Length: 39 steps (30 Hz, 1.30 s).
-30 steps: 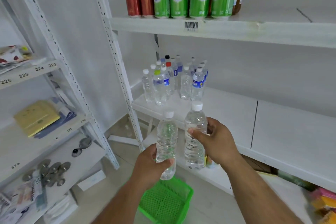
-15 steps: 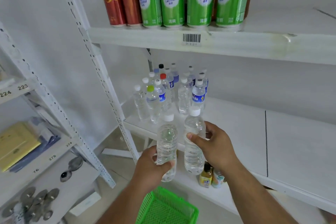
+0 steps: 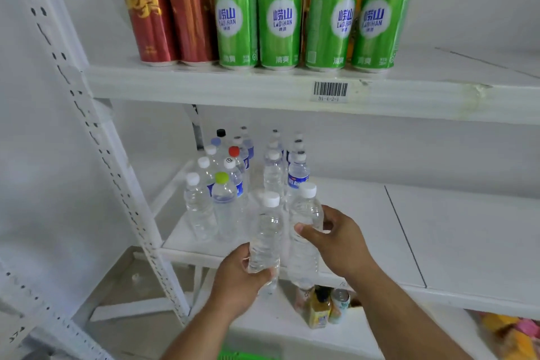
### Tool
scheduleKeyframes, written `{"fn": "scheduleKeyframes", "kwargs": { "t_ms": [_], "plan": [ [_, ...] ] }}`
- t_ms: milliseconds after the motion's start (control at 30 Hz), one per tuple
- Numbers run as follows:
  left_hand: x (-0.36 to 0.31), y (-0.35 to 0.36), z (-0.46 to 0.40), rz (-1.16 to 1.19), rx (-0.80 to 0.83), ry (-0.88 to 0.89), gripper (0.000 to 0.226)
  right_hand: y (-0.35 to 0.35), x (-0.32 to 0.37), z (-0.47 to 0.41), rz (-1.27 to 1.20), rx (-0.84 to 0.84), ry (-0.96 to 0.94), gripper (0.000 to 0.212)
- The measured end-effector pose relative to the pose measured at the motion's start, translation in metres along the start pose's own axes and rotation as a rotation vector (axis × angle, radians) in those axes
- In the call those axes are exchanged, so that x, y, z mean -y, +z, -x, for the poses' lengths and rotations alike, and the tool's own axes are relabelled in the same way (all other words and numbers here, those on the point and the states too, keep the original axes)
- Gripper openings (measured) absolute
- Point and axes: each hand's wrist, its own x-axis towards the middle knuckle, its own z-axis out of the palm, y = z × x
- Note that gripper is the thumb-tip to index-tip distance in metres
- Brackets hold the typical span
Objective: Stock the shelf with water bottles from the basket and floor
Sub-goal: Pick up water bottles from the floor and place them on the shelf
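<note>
so each hand has a bottle right now. the left hand point(image 3: 239, 280) is wrapped around the lower body of a clear ribbed plastic water bottle with a white cap point(image 3: 266, 235), and the right hand point(image 3: 339, 245) is closed around the middle of a second clear white-capped water bottle point(image 3: 305, 231), thumb across the front. both bottles are upright, long axis pretty much vertical, caps up, and they sit just beside each other, close to touching.

the bit that matters for the next move: the white middle shelf board point(image 3: 350, 213) is directly ahead of and slightly below the hands, and the bottles hang right over its front edge. the cluster of water bottles already standing on it point(image 3: 230, 184) is further in and off to the left, in loose rows running front to back. there's an open patch of shelf in front of the two right-hand rows, so my guess is both just go forward and down, staying vertical. the left hand is nearer the cluster, the right one nearer the bare board.

looks-wise the bottles are thin crinkly plastic, full, no label that i can see, so probably squishy if squeezed. only a sliver of the green plastic mesh basket point(image 3: 245, 355) shows at the bottom edge, can't tell what's left in it.
</note>
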Motion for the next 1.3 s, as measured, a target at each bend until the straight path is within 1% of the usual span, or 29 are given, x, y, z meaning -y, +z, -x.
{"fn": "scheduleKeyframes", "kwargs": {
  "t_ms": [133,367,500,633,833,933,1033,1300],
  "plan": [
    [0.009,-0.014,-0.023,-0.016,0.027,0.004,0.037,0.016,0.004,-0.004,0.042,-0.06,0.041,0.019],
    [0.02,-0.014,-0.066,-0.065,0.01,0.002,0.035,0.022,-0.003,-0.028,0.066,-0.127,0.091,0.026],
    [0.02,-0.006,-0.093,-0.091,0.003,-0.022,0.034,0.024,-0.012,-0.05,0.051,-0.123,0.101,0.03],
    [0.023,0.006,-0.121,-0.094,-0.012,-0.048,0.035,0.028,-0.029,-0.071,0.027,-0.12,0.133,0.027],
    [0.028,0.026,-0.161,-0.082,-0.039,-0.077,0.044,0.037,-0.051,-0.1,0.003,-0.109,0.189,0.038],
    [0.031,0.034,-0.175,-0.052,-0.046,-0.069,0.04,0.041,-0.059,-0.113,-0.015,-0.119,0.205,0.042],
    [0.033,0.04,-0.186,-0.011,-0.037,-0.09,0.045,0.043,-0.065,-0.126,-0.018,-0.102,0.197,0.046],
    [0.039,0.044,-0.206,-0.024,0.005,-0.086,0.049,0.041,-0.074,-0.143,-0.015,-0.103,0.157,0.041]
  ]
}}
